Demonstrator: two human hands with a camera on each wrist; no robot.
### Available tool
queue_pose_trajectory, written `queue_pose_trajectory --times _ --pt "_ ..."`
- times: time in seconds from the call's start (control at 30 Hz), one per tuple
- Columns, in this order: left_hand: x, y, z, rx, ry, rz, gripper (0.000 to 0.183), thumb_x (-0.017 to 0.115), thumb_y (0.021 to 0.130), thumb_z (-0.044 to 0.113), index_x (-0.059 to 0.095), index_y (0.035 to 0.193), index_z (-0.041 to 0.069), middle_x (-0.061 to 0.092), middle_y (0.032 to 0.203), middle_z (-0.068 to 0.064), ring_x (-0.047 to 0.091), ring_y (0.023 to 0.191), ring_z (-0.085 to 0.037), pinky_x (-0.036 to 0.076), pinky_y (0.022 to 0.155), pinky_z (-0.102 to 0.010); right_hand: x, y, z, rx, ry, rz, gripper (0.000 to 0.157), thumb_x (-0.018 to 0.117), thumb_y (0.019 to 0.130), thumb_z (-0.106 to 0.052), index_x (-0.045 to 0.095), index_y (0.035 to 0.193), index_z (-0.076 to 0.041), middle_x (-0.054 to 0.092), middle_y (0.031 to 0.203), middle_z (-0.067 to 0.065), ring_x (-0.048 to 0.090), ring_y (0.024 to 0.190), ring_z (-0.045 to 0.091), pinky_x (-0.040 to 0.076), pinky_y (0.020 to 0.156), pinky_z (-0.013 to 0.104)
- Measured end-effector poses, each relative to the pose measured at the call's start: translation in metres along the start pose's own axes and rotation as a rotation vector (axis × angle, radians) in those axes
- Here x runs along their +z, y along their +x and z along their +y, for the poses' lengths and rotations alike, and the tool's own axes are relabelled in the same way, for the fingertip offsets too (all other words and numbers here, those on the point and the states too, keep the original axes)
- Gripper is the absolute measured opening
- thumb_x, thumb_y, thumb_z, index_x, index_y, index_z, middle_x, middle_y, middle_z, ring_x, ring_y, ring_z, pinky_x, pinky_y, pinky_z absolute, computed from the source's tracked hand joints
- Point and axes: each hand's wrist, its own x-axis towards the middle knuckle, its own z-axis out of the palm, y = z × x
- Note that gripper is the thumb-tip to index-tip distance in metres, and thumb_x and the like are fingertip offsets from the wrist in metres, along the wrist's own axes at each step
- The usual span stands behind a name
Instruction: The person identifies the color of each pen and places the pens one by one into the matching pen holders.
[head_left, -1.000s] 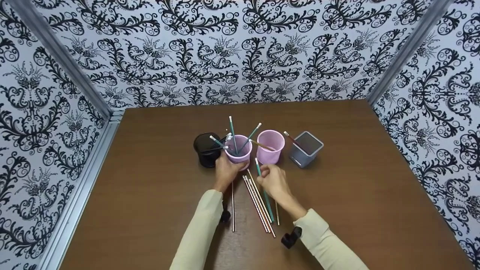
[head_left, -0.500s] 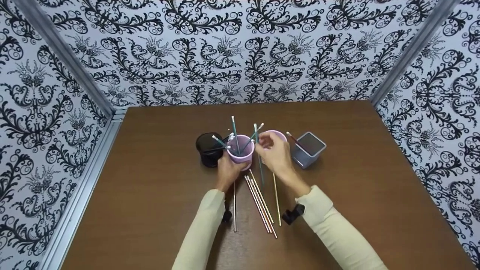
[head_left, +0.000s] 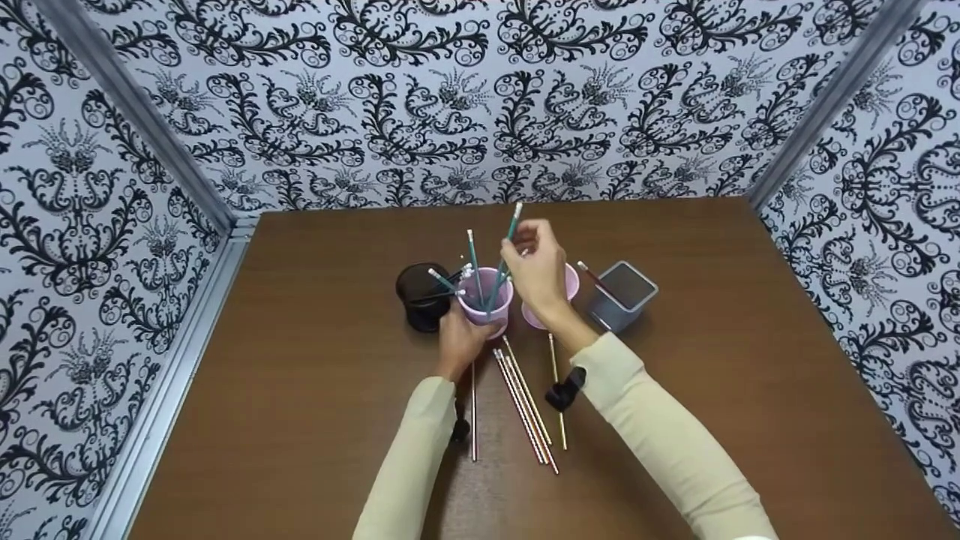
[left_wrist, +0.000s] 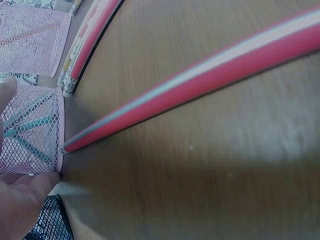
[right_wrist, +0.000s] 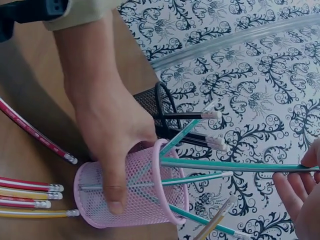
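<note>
My left hand [head_left: 459, 343] grips a pink mesh pencil cup [right_wrist: 137, 215], its thumb lying across the wall in the right wrist view. Several green pencils with white erasers lean inside that cup. Above it, my right hand [head_left: 540, 271] pinches another green pencil [right_wrist: 235, 166] near the eraser end; the pencil slants down with its lower part inside the cup. Directly behind my right forearm stands a second pink mesh cup [head_left: 573, 282], partly hidden. A black mesh cup [head_left: 421, 318] with black pencils touches or nearly touches my left fingers.
A grey square mesh cup [head_left: 610, 312] holding a dark red pencil stands at the right. Several red and yellow pencils [head_left: 528, 411] lie in front of the cups. A red pencil [left_wrist: 200, 82] lies beside my left wrist, and a yellow pencil [head_left: 563, 433] under my right wrist.
My right hand has lifted the green pencil from the table, carried it up and away from me, and lowered its end into the pink cup. The left hand stays on the cup.
</note>
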Motion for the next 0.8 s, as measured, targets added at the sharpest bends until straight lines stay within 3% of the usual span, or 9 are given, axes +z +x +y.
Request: queue_pose_trajectory --times 0.2,0.4,0.8 --pt "0.000 0.001 -0.001 0.002 0.008 0.002 0.079 0.091 0.064 0.026 0.055 0.129 -0.003 0.072 0.110 -0.027 0.070 0.106 -0.042 0.055 0.094 -0.050 0.010 0.002 0.004 -0.104 -0.015 -0.033 0.022 0.070 0.088 -0.004 0.061 0.106 0.001 0.071 0.100 0.017 0.069 0.088 0.027 0.058 0.079 0.032" --pt "0.002 0.000 -0.001 0.005 0.016 0.000 0.077 0.090 0.066 0.025 0.055 0.129 -0.003 0.072 0.109 -0.027 0.070 0.105 -0.042 0.055 0.092 -0.050 0.018 -0.007 0.016 -0.178 -0.122 -0.062 0.019 0.073 0.085 0.000 0.064 0.101 0.003 0.074 0.096 0.018 0.073 0.086 0.030 0.060 0.081 0.038" --pt "0.000 -0.001 0.002 0.002 0.000 0.002 0.077 0.090 0.066 0.021 0.055 0.129 -0.004 0.072 0.110 -0.028 0.070 0.106 -0.041 0.055 0.094 -0.050 0.018 -0.007 0.019 -0.094 -0.270 -0.110 0.017 0.072 0.088 -0.007 0.066 0.101 0.003 0.077 0.095 0.019 0.075 0.086 0.030 0.061 0.079 0.039"
